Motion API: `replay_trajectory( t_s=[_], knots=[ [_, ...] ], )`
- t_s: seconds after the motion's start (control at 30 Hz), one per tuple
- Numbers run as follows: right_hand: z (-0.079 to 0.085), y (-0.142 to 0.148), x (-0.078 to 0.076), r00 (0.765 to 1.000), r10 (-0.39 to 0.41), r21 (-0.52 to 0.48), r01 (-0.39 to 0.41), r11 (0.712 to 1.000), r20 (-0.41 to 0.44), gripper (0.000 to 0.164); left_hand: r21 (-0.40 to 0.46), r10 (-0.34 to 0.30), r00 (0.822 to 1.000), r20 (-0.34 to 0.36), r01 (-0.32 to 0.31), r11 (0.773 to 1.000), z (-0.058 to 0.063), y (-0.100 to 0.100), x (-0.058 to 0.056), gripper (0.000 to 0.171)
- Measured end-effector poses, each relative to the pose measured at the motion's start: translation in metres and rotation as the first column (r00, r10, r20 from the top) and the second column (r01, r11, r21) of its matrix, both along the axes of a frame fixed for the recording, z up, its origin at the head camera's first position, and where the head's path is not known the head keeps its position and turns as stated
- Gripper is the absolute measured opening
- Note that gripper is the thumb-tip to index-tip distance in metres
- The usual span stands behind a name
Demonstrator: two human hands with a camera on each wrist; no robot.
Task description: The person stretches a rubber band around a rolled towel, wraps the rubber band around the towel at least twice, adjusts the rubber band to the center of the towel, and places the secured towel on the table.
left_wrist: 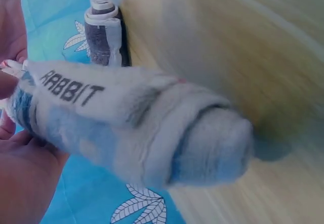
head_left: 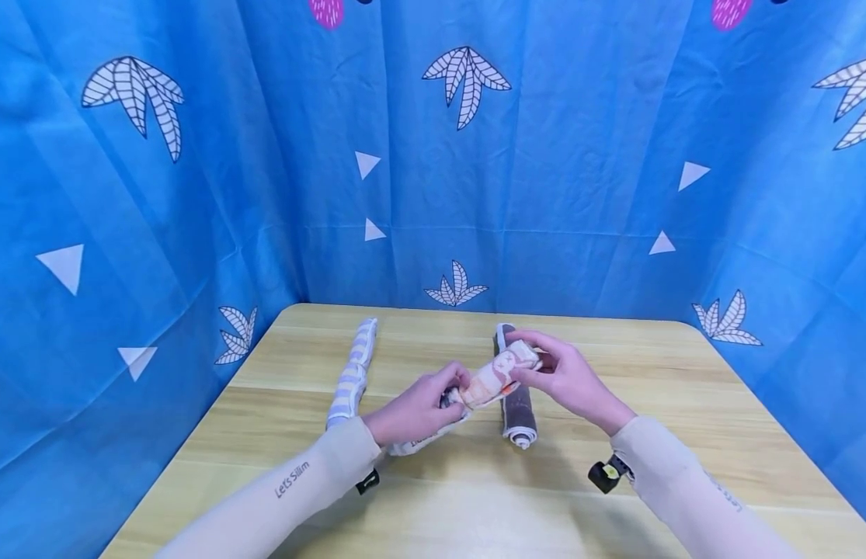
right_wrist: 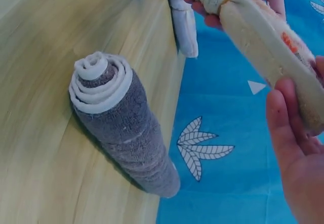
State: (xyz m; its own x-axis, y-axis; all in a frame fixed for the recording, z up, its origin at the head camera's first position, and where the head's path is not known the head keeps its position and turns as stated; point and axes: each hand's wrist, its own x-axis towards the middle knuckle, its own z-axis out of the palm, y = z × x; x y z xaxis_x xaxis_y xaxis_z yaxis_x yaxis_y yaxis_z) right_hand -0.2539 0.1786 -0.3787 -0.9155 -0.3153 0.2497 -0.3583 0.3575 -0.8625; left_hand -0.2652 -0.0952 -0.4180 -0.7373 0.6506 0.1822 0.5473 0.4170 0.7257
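A rolled white towel [head_left: 490, 382] with a coloured print is held above the table, slanting up to the right. My left hand [head_left: 413, 405] grips it around the middle, and my right hand [head_left: 568, 380] holds its upper end between thumb and fingers. In the left wrist view the towel [left_wrist: 116, 128] shows the word RABBIT and blue patches on its lower end. A thin tan band crosses the towel [right_wrist: 253, 34] near my left fingers in the right wrist view. Behind my right hand lies a rolled dark grey towel [head_left: 519, 411] with white edging, its end a spiral.
A rolled purple-and-white striped towel [head_left: 353, 374] lies at the left, partly behind my left wrist. The wooden table [head_left: 265, 435] reaches back to a blue patterned curtain [head_left: 579, 155], which also hangs along both sides.
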Motion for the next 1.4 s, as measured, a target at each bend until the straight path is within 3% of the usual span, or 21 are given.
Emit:
replay_trajectory(
  t_s=[0.1, 0.2, 0.33, 0.43, 0.57, 0.7, 0.87, 1.03, 1.23, 1.4],
  knots=[
    [-0.001, -0.003, 0.000, 1.000, -0.014, 0.001, 0.014, 1.000, -0.002, 0.044, -0.009, 0.030, 1.000, 0.002, -0.030, 1.000, -0.001, 0.002, 0.002, 0.030],
    [-0.001, -0.007, -0.001, 0.998, -0.057, -0.003, 0.057, 0.998, -0.012, 0.041, -0.059, 0.096, 0.990, -0.106, -0.103, 0.993, -0.002, 0.006, 0.005, 0.040],
    [0.000, -0.011, -0.002, 0.995, -0.094, -0.005, 0.094, 0.996, -0.009, 0.044, -0.128, 0.171, 0.936, -0.306, -0.219, 0.967, 0.000, 0.009, 0.008, 0.038],
    [0.000, -0.012, -0.004, 0.995, -0.095, -0.018, 0.095, 0.995, 0.024, 0.049, -0.125, 0.184, 0.919, -0.350, -0.240, 0.963, 0.000, 0.010, 0.009, 0.032],
    [-0.001, -0.009, -0.009, 0.995, -0.070, -0.064, 0.075, 0.995, 0.069, 0.055, -0.104, 0.194, 0.934, -0.300, -0.234, 0.967, 0.002, 0.011, 0.007, 0.029],
    [-0.004, -0.004, -0.013, 0.995, -0.072, -0.092, 0.079, 0.993, 0.070, 0.057, -0.092, 0.229, 0.951, -0.206, -0.252, 0.963, 0.004, 0.010, 0.003, 0.028],
    [-0.006, 0.000, -0.016, 0.993, -0.096, -0.067, 0.101, 0.993, 0.063, 0.054, -0.075, 0.304, 0.951, -0.054, -0.308, 0.949, 0.007, 0.003, -0.009, 0.030],
    [-0.008, 0.004, -0.014, 0.995, -0.094, -0.029, 0.095, 0.995, 0.035, 0.044, -0.065, 0.376, 0.924, 0.068, -0.372, 0.926, 0.010, -0.007, -0.027, 0.028],
    [-0.011, 0.008, -0.013, 0.993, -0.118, -0.013, 0.118, 0.993, -0.002, 0.036, -0.065, 0.475, 0.879, 0.050, -0.472, 0.879, 0.012, -0.016, -0.049, 0.028],
    [-0.011, 0.009, -0.012, 0.991, -0.134, 0.003, 0.134, 0.991, -0.020, 0.031, -0.118, 0.557, 0.828, 0.063, -0.548, 0.828, 0.014, -0.025, -0.067, 0.029]
  ],
)
